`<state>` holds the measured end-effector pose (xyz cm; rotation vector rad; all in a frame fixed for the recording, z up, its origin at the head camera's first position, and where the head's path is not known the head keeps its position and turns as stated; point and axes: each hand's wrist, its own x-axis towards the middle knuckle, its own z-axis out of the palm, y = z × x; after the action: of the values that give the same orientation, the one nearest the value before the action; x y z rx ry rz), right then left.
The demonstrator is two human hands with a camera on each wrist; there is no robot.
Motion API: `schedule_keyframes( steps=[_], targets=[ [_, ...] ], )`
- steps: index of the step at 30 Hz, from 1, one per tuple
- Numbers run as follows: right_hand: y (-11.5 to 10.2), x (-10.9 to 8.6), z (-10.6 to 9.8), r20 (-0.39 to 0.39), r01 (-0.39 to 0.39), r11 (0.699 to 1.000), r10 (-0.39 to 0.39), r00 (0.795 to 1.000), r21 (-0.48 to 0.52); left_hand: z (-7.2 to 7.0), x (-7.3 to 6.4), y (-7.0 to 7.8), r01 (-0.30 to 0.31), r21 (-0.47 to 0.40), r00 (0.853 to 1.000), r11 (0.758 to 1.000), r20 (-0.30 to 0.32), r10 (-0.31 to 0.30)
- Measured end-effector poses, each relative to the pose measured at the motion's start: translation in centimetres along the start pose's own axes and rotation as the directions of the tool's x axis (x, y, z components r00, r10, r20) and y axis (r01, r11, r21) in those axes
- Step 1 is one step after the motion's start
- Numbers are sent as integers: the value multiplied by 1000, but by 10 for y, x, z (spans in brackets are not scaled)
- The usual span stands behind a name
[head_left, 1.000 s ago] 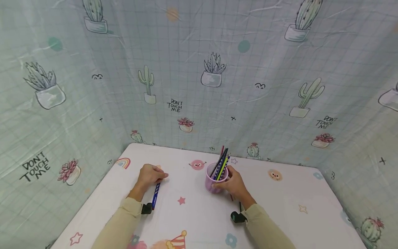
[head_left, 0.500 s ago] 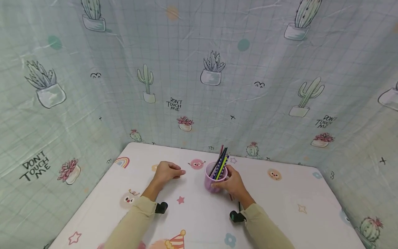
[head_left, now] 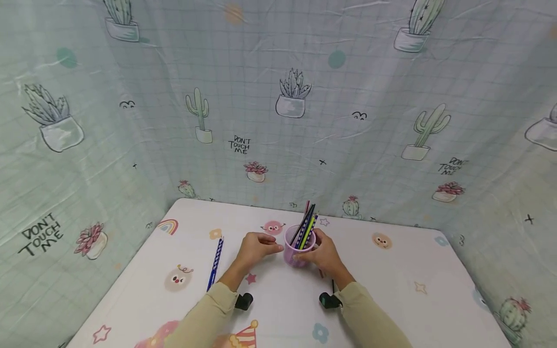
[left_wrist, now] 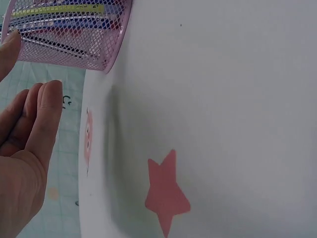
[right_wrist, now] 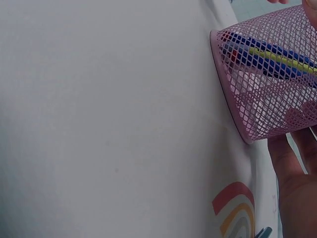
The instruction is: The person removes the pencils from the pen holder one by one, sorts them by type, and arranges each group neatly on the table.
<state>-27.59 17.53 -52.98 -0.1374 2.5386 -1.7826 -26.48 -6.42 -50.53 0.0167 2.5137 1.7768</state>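
Note:
A pink mesh pen cup stands upright, with several pencils leaning in it, blue dotted and lime-yellow ones among them. My right hand grips the cup from its right side, thumb at the front; in the right wrist view its fingers lie along the mesh. From the left, my left hand reaches to the cup's side, holding nothing; the left wrist view shows its fingers extended and its thumb overlapping the mesh. Left of that forearm lies a blue patterned pencil.
Partly hidden beneath the right wrist are a thin reddish-brown stick and a thin dark stick on the white printed table. A cactus-print sheet hangs around the table's back and sides.
My left hand has moved right, from over the blue pencil to beside the cup; the pencil stays on the table. My right hand keeps its grip on the cup.

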Motion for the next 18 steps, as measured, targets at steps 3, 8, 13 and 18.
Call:
schedule_keyframes(
  steps=[3, 8, 13, 18],
  targets=[
    [0, 0, 0, 3, -2, 1000, 2, 1000, -7, 5, -1, 2, -27, -19, 1000, 999, 10, 28],
    [-1, -3, 1, 1, 11, 1000, -11, 1000, -4, 11, -2, 2, -62, -52, 998, 997, 24, 63],
    [-1, -4, 1, 7, 18, 1000, -18, 1000, -4, 16, -5, 4, -70, -75, 994, 995, 76, 75],
    [0, -4, 3, -2, 19, 999, -19, 1000, -29, 22, -6, 12, -108, -29, 987, 994, 118, 111]
  ],
)
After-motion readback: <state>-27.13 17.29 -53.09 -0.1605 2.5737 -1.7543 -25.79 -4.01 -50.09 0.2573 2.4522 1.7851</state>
